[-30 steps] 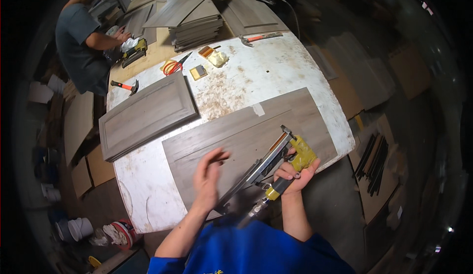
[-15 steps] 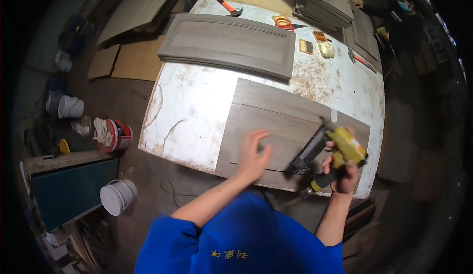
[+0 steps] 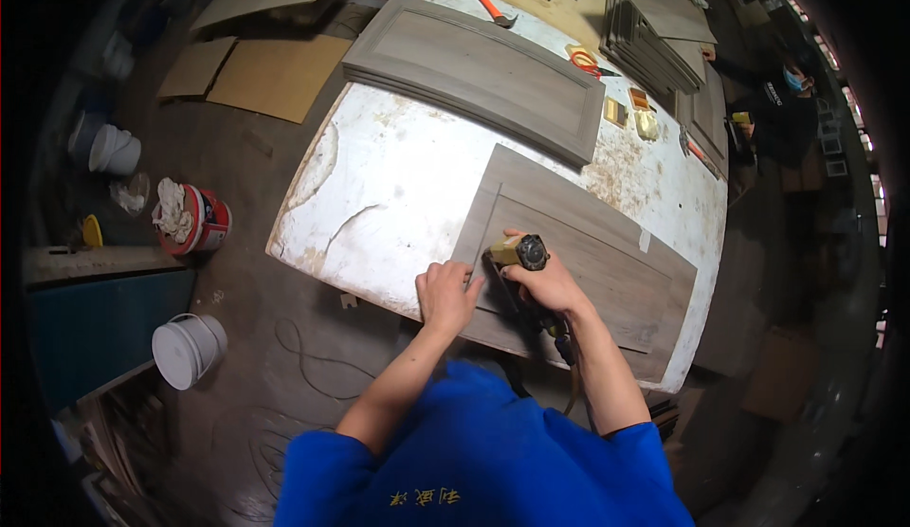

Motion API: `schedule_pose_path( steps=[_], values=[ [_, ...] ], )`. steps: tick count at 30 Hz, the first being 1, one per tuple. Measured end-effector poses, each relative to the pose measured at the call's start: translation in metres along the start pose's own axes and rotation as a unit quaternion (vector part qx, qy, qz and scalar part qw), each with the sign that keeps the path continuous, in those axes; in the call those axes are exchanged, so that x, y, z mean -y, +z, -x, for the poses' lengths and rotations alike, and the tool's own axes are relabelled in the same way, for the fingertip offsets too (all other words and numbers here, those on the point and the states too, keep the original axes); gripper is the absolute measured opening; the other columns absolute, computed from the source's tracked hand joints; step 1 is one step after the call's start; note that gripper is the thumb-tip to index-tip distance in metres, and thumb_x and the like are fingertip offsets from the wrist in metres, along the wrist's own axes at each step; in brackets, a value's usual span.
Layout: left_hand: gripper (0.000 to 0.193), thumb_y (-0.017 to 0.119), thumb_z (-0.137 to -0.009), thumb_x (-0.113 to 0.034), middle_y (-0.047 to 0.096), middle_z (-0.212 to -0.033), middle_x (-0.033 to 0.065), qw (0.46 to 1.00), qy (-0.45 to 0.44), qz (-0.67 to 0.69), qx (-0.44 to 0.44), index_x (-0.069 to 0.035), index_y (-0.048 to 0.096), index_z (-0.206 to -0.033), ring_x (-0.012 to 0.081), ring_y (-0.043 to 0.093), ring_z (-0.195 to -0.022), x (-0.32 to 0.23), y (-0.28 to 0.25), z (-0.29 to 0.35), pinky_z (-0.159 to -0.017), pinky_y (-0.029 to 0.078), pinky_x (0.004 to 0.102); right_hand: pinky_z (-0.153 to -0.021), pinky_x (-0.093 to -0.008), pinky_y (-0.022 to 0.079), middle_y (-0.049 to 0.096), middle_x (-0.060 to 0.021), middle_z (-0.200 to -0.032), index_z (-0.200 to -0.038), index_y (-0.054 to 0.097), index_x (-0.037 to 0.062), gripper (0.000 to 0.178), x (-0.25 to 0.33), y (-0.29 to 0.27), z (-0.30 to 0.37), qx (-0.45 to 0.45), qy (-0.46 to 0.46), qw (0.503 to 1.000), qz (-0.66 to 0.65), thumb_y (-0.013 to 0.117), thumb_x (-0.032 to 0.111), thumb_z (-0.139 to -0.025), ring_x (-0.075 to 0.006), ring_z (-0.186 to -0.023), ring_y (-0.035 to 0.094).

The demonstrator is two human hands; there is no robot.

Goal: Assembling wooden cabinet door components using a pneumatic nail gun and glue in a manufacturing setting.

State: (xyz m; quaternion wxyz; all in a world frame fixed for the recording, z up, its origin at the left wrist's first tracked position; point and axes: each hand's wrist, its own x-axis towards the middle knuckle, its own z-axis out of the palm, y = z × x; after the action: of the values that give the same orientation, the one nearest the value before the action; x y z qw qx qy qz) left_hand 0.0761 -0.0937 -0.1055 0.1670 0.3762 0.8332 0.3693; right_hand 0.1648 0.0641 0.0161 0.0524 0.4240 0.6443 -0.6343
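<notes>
A yellow-and-black nail gun [image 3: 533, 254] is gripped in my right hand [image 3: 550, 285], its nose down near the left end of a grey-brown wood-grain cabinet door [image 3: 597, 243]. The door lies face down or back up, I cannot tell which, with a recessed middle. My left hand [image 3: 447, 295] rests on the door's left edge, thumb apart from the bent fingers, close to the gun's nose. A thin dark line [image 3: 488, 224], groove or strip, runs beside those fingers. The gun's lower body is partly hidden by my right hand.
Beyond the door, stacked panels [image 3: 474, 72] lie on the worn white table [image 3: 379, 176]. A hammer [image 3: 485, 1], red-handled scissors [image 3: 590, 64] and more panels [image 3: 654, 39] lie farther back. White bucket [image 3: 190, 352] and red bucket [image 3: 204, 222] stand left. A person [image 3: 782, 100] works at far right.
The nail gun has swung left and down from the door's right side to its left end. My left hand has moved left and settled on the door's edge. My view has shifted.
</notes>
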Motion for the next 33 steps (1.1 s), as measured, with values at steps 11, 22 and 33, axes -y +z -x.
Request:
schedule_pose_path(
  steps=[11,22,33],
  values=[
    [0.021,0.078,-0.084,-0.024,0.066,-0.092,0.0018,1.000,0.015,-0.005,-0.005,-0.012,0.069,-0.099,0.0247,0.057,-0.094,-0.001,-0.002,0.000,-0.086,0.036,0.0416,-0.053,-0.0277,0.049,0.066,-0.0063,-0.093,-0.150,0.045,0.0102,0.071,0.008,0.011,0.005,-0.010,0.040,0.999,-0.006,0.071,0.016,-0.085,-0.0123,-0.057,0.059],
    [0.034,0.074,-0.085,-0.028,0.068,-0.101,0.0041,0.997,-0.002,-0.046,0.055,-0.012,0.069,-0.115,0.0259,0.060,-0.102,-0.015,0.011,-0.038,-0.089,0.039,0.0467,-0.055,-0.0257,0.047,0.066,-0.0029,-0.090,-0.152,0.044,0.0123,0.072,-0.056,-0.069,0.130,-0.158,0.029,0.984,-0.076,0.071,0.007,-0.086,-0.0089,-0.060,0.056],
    [0.031,0.077,-0.090,-0.031,0.065,-0.073,0.0075,0.995,-0.094,-0.009,0.031,-0.002,0.068,-0.084,0.0184,0.059,-0.067,-0.006,0.026,-0.055,-0.067,0.050,0.0340,-0.044,-0.0257,0.044,0.066,-0.0039,-0.084,-0.150,0.045,0.0099,0.070,-0.207,-0.229,0.220,-0.373,0.105,0.900,-0.202,0.071,0.014,-0.085,-0.0089,-0.050,0.053]
  ],
)
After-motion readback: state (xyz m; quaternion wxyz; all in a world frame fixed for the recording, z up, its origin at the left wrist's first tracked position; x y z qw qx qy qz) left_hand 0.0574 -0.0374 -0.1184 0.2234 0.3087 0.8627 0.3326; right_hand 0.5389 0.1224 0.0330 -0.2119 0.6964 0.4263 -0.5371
